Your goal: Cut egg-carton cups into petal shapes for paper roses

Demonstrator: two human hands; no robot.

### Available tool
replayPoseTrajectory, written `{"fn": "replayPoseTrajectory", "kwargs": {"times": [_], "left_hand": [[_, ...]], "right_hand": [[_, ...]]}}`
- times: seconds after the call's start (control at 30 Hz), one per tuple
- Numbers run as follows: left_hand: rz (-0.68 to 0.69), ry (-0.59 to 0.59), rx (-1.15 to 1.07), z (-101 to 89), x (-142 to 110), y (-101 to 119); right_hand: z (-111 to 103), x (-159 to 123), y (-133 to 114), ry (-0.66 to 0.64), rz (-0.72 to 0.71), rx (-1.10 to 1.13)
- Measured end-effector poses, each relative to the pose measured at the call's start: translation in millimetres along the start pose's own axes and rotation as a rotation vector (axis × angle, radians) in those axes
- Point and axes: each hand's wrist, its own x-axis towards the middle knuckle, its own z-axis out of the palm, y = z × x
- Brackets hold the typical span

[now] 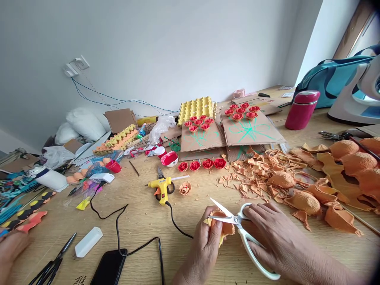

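Between the thumb and fingers of my left hand [208, 241] is an orange egg-carton piece [228, 228], partly hidden by the fingers. My right hand [276, 237] grips the pale handles of a pair of scissors [251, 249]. Their blades stand apart, the lower one lying across the carton piece near my left thumb. Beyond my hands sit an unpainted orange paper flower [185, 189] and a yellow hot glue gun [161, 188], which rests over another pair of scissors [160, 173]. A row of red flowers [208, 164] lies farther back.
Orange carton scraps [255, 170] and cups [305, 202] spread on the right. Cardboard sheets [252, 130] bear red flowers. A black phone [109, 267], black scissors [55, 263] and the glue gun's cord [178, 227] lie nearer. Another person's hand [13, 245] is at the left edge.
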Motion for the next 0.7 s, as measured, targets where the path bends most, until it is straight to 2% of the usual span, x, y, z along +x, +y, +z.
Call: {"fn": "replayPoseTrajectory", "kwargs": {"times": [0.23,0.5,0.7], "left_hand": [[0.058,-0.006,0.068,-4.0,0.1,-2.1],[0.03,-0.011,-0.077,-2.2,2.6,-4.5],[-0.003,0.04,-0.05,-3.9,1.5,1.4]], "right_hand": [[-3.1,-2.2,0.5,-0.056,-0.016,0.027],[-3.9,-0.4,-2.4,-0.108,-0.019,0.046],[-3.5,-0.8,-2.3,-0.111,-0.052,0.024]]}}
